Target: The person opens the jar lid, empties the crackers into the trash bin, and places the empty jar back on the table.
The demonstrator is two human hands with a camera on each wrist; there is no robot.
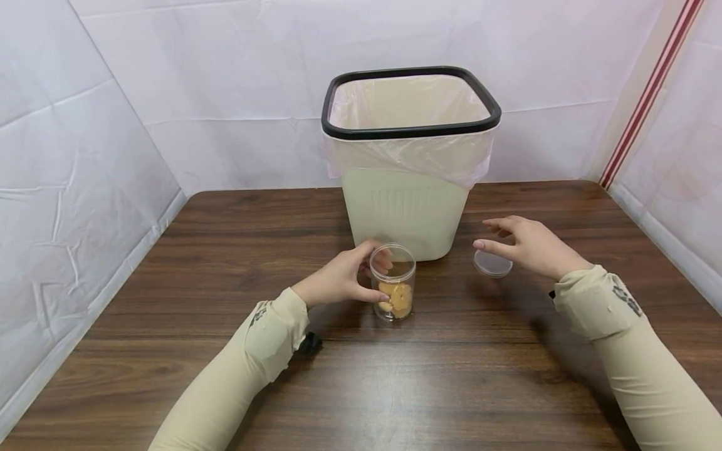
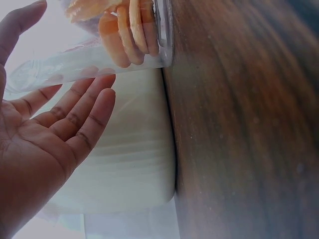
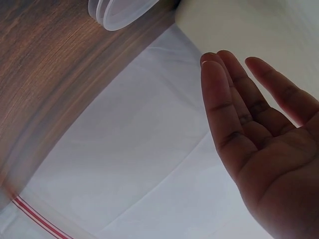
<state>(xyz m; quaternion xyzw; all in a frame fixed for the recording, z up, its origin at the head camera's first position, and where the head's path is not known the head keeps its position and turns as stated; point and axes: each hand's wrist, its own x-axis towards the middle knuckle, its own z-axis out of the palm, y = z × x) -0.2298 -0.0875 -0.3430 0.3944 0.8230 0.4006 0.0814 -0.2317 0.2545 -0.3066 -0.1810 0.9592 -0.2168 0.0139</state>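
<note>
Cupping the left hand (image 1: 338, 279) round the clear jar (image 1: 393, 282), thumb on the near side and fingers curling behind, so gripping it rather than just touching. Looking looser from the left wrist view though, palm fairly flat and fingers only lightly bent beside the jar (image 2: 94, 55), so probably just steadying it upright on the table (image 1: 225, 263). Standing open at the top, lid off, with a few round cookies (image 1: 397, 297) piled in the bottom. Sitting near the middle of the table, just in front of the bin.

Hovering the right hand (image 1: 527, 244) off to the right, fingers spread and relaxed, pinching nothing. Confirming that in the right wrist view too: flat open palm (image 3: 264, 149), nothing in it. Lying just under and left of the fingertips, flat on the wood, the clear lid (image 1: 493, 264), apart from the jar and out of the way. Hard telling whether a fingertip is actually touching it.

Standing right behind the jar, the cream bin (image 1: 408, 163) with the black rim and a pale liner folded over the top, mouth wide open and within easy reach of both hands. Hanging all round, white sheeting (image 1: 84, 156), with a red stripe far right.
</note>
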